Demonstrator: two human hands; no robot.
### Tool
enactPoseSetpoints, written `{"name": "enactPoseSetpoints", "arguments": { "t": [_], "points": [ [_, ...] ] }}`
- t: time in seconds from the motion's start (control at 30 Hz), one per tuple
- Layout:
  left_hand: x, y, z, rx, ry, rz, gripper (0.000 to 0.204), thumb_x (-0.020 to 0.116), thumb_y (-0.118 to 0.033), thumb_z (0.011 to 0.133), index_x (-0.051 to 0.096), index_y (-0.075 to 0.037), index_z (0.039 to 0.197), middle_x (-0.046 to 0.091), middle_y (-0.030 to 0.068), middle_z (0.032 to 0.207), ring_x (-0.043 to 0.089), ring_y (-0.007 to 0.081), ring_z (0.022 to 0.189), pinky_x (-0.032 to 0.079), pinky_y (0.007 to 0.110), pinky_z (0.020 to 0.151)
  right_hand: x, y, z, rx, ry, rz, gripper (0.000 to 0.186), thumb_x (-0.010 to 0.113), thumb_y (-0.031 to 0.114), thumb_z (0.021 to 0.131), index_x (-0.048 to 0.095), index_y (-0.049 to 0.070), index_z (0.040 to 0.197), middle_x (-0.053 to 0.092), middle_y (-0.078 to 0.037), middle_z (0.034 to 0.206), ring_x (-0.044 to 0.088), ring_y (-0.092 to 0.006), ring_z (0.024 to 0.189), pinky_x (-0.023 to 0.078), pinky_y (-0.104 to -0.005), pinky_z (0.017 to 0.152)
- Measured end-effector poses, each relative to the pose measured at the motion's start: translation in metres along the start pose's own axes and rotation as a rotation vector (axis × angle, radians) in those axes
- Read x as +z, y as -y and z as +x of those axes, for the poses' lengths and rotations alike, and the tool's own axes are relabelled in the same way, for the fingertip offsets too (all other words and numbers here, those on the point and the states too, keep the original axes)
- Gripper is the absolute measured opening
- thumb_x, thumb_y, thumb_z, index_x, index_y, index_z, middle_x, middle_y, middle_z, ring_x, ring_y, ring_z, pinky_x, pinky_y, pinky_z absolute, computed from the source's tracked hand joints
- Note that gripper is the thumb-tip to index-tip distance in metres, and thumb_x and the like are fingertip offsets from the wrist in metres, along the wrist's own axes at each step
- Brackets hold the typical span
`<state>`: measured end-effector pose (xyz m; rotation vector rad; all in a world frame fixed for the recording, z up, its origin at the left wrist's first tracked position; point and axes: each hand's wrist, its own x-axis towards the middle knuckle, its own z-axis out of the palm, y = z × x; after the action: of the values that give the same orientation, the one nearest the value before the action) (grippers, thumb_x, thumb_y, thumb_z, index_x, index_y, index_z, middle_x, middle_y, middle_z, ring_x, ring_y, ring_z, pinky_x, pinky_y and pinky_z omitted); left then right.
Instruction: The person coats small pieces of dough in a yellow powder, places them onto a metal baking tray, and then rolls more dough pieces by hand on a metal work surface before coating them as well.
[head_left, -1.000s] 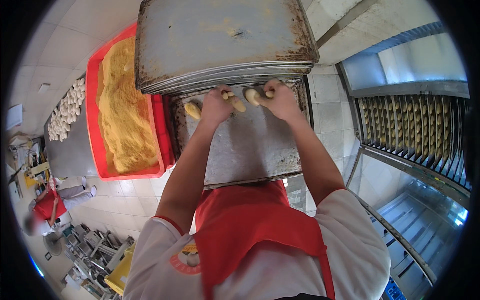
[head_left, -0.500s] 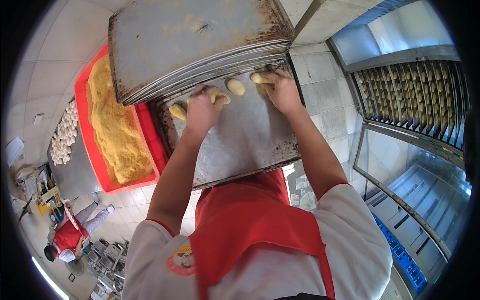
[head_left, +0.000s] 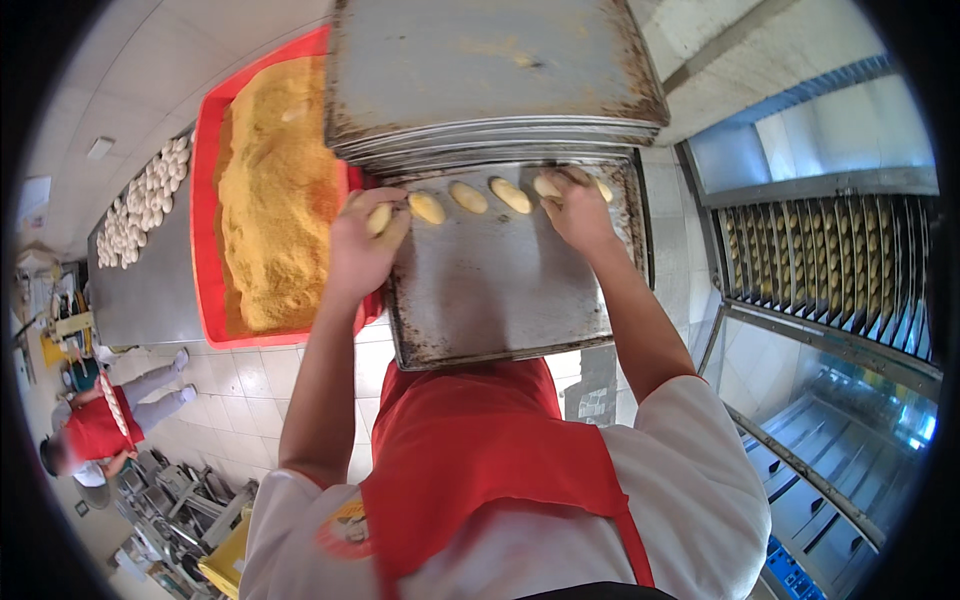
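Note:
A row of pale yellow, oval dough pieces [head_left: 468, 197] lies across the far part of a worn metal baking tray [head_left: 490, 290]. At the tray's far left corner, beside the red tub [head_left: 207, 230], my left hand [head_left: 362, 245] is closed around one dough piece [head_left: 379, 218]. My right hand [head_left: 580, 212] reaches the right end of the row, its fingers closed on a dough piece [head_left: 547, 186]. A further piece [head_left: 604, 190] shows just past those fingers, partly hidden by them. Yellow crumbs [head_left: 275, 200] fill the tub.
Stacked baking trays [head_left: 490, 85] rise directly behind the row. At the left, many white dough balls [head_left: 145, 205] cover part of a metal table [head_left: 150, 300]. A rack of filled trays [head_left: 810, 255] stands right. Another person [head_left: 105, 420] holds a long pale strip at lower left.
My left hand has moved from the row to the tray's left corner, holding a dough piece. More pieces now show in the row. My right hand stays at its right end. The whole view has shifted.

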<state>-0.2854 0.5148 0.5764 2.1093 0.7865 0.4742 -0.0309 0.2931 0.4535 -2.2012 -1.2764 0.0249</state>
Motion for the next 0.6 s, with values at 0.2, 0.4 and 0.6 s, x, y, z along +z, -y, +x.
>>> {"name": "enactPoseSetpoints", "arguments": {
  "t": [0.2,0.4,0.6],
  "points": [
    [-0.17,0.067,-0.036,-0.372,-0.308,-0.805,0.035,0.063,-0.003,0.098,0.06,0.003,0.132,0.059,0.0019,0.09,0.052,0.0076,0.075,0.041,0.022,0.065,0.039,0.071,0.012,0.038,0.039,-0.019,0.019,0.077,0.005,0.086,0.079,0.004,0.105,0.074,-0.016,0.103,0.07,-0.0367,0.099,0.057,-0.044,0.089],
    [-0.246,0.245,-0.061,-0.35,-0.396,-0.514,0.054,0.058,0.001,0.094,0.049,0.009,0.147,0.067,0.0136,0.118,0.068,0.0197,0.105,0.054,0.029,0.091,0.075,0.257,0.031,0.104,-0.094,0.363,0.021,0.081,0.014,0.089,0.081,0.005,0.108,0.075,-0.015,0.109,0.072,-0.0271,0.101,0.058,-0.04,0.09],
    [-0.252,0.295,0.071,-0.371,-0.167,-0.427,0.07,0.06,-0.003,0.09,0.043,0.001,0.157,0.051,0.0244,0.155,0.05,0.0314,0.143,0.041,0.039,0.116,0.207,0.376,0.136,0.415,0.052,0.51,0.093,0.089,0.025,0.083,0.041,-0.003,0.157,0.055,-0.021,0.148,0.061,-0.0317,0.129,0.054,-0.0381,0.103]
  ]
}}
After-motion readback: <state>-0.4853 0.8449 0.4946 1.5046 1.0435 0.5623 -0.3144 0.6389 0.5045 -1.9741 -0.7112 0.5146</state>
